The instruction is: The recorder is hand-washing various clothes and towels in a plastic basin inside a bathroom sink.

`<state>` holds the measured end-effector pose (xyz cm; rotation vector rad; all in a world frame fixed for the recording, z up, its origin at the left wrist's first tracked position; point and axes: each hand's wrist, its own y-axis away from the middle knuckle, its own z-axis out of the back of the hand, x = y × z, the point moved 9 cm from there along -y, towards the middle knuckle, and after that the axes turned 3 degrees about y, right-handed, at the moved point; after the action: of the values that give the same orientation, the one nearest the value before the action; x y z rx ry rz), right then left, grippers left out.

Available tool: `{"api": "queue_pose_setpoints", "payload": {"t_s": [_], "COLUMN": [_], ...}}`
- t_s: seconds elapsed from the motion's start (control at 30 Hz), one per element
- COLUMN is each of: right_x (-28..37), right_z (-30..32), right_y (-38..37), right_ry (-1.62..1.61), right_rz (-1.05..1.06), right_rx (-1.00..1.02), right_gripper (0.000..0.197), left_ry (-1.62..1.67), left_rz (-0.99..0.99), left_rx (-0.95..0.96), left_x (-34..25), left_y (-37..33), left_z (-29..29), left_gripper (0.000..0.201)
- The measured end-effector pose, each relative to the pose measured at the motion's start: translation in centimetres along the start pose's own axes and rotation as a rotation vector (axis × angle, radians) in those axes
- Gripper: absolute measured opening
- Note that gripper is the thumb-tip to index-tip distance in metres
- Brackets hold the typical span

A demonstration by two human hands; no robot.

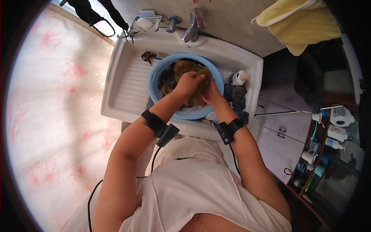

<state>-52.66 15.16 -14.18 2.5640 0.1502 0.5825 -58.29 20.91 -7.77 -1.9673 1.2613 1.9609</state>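
A light blue basin [153, 79] stands in a white sink, with sudsy water and brown cloth in it. Over the basin, my left hand [188, 84] is closed on a piece of olive-brown cloth [202, 84], fingers curled round it. My right hand [212, 94] grips the same cloth from the right side, close beside the left. The fingers of the right hand are partly hidden by the cloth. More of the brown fabric lies bunched in the water below and behind my hands, and darker cloth shows near the far rim.
The sink [116, 91] has a ribbed board on its left. A comb [160, 56] lies behind the basin; a white bottle [236, 78] and dark wet cloth [236, 96] are at its right. Beyond are a faucet [190, 31], a soap dish [154, 21] and a hanging yellow towel [299, 25].
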Motion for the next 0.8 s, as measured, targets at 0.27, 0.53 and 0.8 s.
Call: {"api": "queue_pose_setpoints", "payload": {"t_s": [0.27, 0.53, 0.8], "right_x": [-2.5, -1.4, -1.9], "right_z": [-0.6, 2.4, 3.2], "right_y": [-2.8, -1.4, -0.1], "right_ry": [-0.047, -0.081, 0.235], "right_rz": [-0.061, -0.077, -0.135], "right_rx": [-0.026, -0.185, -0.399], "right_gripper": [0.042, 0.045, 0.045], "left_ry": [-0.757, -0.819, -0.857], "left_rz": [-0.138, -0.121, -0.018], "left_rx": [-0.379, -0.183, -0.4], "left_x": [-1.1, -2.0, -0.2], "left_y": [-1.0, 0.9, -1.6], "left_z": [3.4, -3.1, 2.5], "left_gripper": [0.034, 0.042, 0.041]}}
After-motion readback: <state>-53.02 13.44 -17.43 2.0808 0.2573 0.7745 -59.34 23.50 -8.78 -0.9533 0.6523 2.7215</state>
